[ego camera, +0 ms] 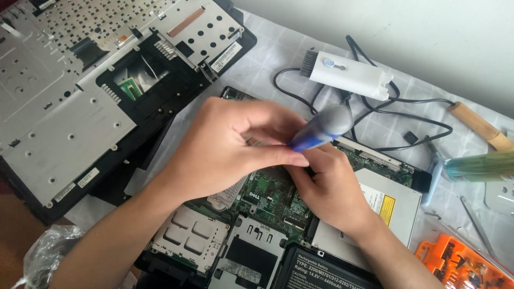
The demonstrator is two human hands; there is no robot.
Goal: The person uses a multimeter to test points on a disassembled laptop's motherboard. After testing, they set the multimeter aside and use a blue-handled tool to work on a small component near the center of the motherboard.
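Note:
An opened laptop base (267, 225) lies in front of me with its green circuit board (273, 195), metal card slots and grey optical drive (393, 206) exposed. My left hand (230, 144) pinches the blue and grey handle of a screwdriver (321, 128) held over the board. My right hand (332, 184) rests on the board just under that handle, its fingers curled around the shaft; the tip is hidden.
A removed keyboard panel (69, 107) lies upside down at the left. Behind are a white cleaning brush tool (348, 72), black cables (396, 115), a wooden-handled tool (479, 126) and a green tool (479, 166). An orange bit case (460, 265) sits bottom right, a plastic bag (45, 257) bottom left.

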